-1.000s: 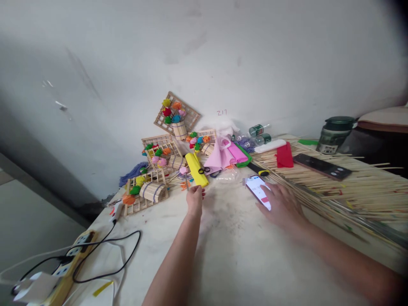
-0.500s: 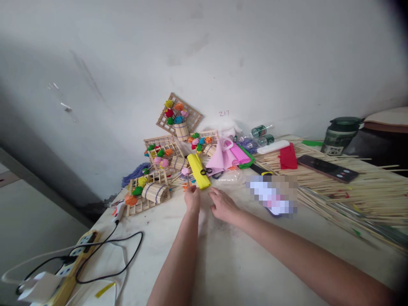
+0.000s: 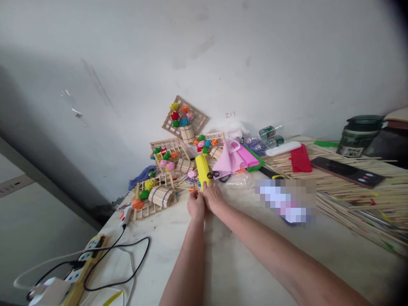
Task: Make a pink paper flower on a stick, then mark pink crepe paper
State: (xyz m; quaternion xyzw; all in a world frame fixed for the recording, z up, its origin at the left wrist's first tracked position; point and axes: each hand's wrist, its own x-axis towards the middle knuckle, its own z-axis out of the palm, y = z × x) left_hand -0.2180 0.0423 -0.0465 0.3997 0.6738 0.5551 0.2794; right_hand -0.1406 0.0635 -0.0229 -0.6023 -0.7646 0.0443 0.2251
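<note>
My left hand (image 3: 195,205) is closed around the lower end of a thin stick that carries a small pink paper flower (image 3: 191,174). Right beside it, my right hand (image 3: 211,196) has its fingers drawn together near the stick's lower end; anything between them is too small to make out. Just beyond both hands lies a roll of yellow paper (image 3: 203,169), with black-handled scissors (image 3: 213,174) at its right side. To the left, a bamboo basket with paper flowers (image 3: 162,196) rests on a lattice frame.
More lattice frames with flowers (image 3: 188,132) stand at the wall. Pink paper (image 3: 229,159), red paper (image 3: 301,158), a phone (image 3: 347,171), bamboo sticks (image 3: 338,193) and a dark jar (image 3: 359,136) are at the right. A power strip (image 3: 83,265) with cables is front left.
My right hand has moved left, up against my left hand, and its fingers have drawn together. The whole view has shifted, so the objects appear farther right.
</note>
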